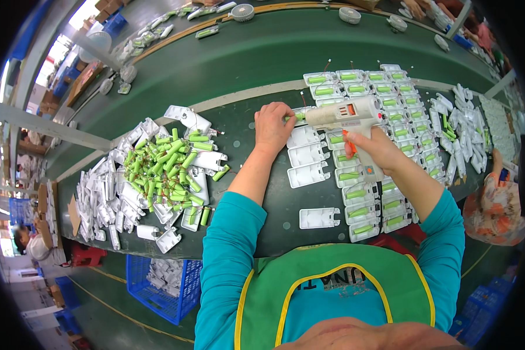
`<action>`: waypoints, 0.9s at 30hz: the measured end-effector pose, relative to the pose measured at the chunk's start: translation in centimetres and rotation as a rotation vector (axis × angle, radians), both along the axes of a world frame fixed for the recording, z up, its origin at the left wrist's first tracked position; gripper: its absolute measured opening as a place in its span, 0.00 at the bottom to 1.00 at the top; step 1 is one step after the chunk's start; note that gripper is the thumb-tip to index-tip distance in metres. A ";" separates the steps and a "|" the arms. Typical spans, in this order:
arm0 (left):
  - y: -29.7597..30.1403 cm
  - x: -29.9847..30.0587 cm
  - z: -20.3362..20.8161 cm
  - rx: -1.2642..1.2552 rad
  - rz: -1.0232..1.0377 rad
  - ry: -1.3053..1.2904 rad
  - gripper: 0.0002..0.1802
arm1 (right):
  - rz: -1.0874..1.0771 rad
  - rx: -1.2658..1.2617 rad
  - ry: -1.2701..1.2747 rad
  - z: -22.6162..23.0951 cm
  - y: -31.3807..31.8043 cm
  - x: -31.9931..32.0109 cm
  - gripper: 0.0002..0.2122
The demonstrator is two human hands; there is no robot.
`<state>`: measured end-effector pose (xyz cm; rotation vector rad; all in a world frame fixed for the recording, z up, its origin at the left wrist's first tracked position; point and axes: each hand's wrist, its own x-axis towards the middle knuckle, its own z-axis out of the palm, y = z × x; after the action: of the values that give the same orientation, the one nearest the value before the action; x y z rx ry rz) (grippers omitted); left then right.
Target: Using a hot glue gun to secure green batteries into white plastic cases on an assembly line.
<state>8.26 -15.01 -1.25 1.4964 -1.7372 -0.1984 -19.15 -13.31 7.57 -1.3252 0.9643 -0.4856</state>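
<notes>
My right hand (378,150) is wrapped around the handle of a cream-coloured glue gun (343,114), with a finger at its orange trigger. The gun's nozzle points left, toward my left hand (271,125). The left fingers are pinched on a green battery cell (300,116) at a white plastic shell in the upper part of the column, partly hidden by hand and gun. Below it lie several bare white shells (307,156), and one more shell (319,218) sits apart nearer me. To the right, rows of white shells (356,193) each hold a green cell.
A heap of green cells with thin wires (163,166) lies among white shells (102,198) on the left. More loose parts (464,131) are piled right, near another person (496,204). Beyond runs a green conveyor belt (262,52). A blue crate (163,291) stands below the table edge.
</notes>
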 end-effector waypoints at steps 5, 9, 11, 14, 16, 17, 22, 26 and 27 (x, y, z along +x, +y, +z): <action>1.2 0.1 1.0 -0.191 -0.003 0.063 0.09 | -0.122 0.127 -0.022 2.9 1.4 -0.2 0.18; 7.4 -3.8 4.9 0.427 -0.229 0.498 0.08 | -0.095 0.080 -0.369 2.5 2.7 -0.7 0.22; 10.3 -6.4 6.6 0.669 -0.496 0.692 0.15 | -0.070 0.108 -0.417 2.9 4.2 0.5 0.23; 12.3 -9.8 7.3 0.726 -0.637 1.091 0.26 | 0.120 -0.138 -0.157 3.1 4.8 2.0 0.23; 11.9 -9.9 6.7 0.646 -0.622 0.990 0.27 | 0.200 -0.467 -0.097 3.9 4.1 2.7 0.26; 11.9 -9.6 6.6 0.589 -0.577 0.873 0.27 | 0.393 -0.338 0.094 5.0 2.7 2.0 0.28; 12.4 -9.2 5.7 0.663 -0.527 1.165 0.26 | 0.350 -0.933 0.489 5.7 -15.3 -5.4 0.20; 12.0 -9.4 5.2 0.616 -0.517 1.218 0.27 | -0.251 -0.879 1.162 0.8 -26.1 -12.8 0.08; 11.9 -9.2 4.9 0.596 -0.492 1.221 0.27 | -0.214 -0.874 1.216 -0.1 -27.0 -13.0 0.07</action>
<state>-0.92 -3.07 3.69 0.8600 -0.9663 -1.6134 -32.11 -40.32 7.50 -2.4115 2.0339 -0.2076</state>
